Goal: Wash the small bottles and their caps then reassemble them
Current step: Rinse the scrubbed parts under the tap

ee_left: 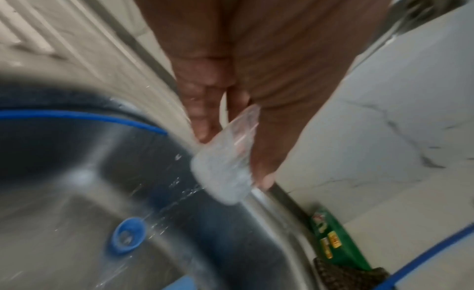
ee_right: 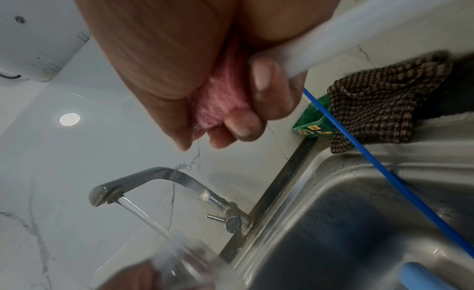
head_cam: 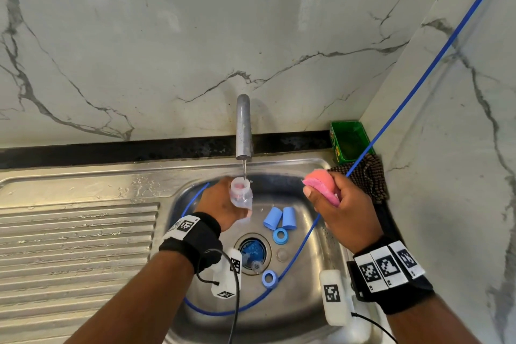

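My left hand (head_cam: 223,204) grips a small clear bottle (head_cam: 241,194), mouth up, under the water running from the tap (head_cam: 243,127). In the left wrist view the bottle (ee_left: 225,168) sits between my fingers and thumb, with drops flying off it. My right hand (head_cam: 332,201) is closed round a pink sponge (head_cam: 321,184), held over the basin's right side; in the right wrist view the sponge (ee_right: 220,99) shows between my curled fingers. Two tall blue caps (head_cam: 280,218) and two blue rings (head_cam: 280,236) lie in the basin. Another clear bottle (head_cam: 255,265) lies on the drain.
The steel sink (head_cam: 321,274) has a ribbed draining board (head_cam: 75,246) on its left. A blue cord (head_cam: 296,257) loops through the basin and runs up to the right. A green box (head_cam: 349,141) and a checked cloth (head_cam: 368,176) sit at the back right corner.
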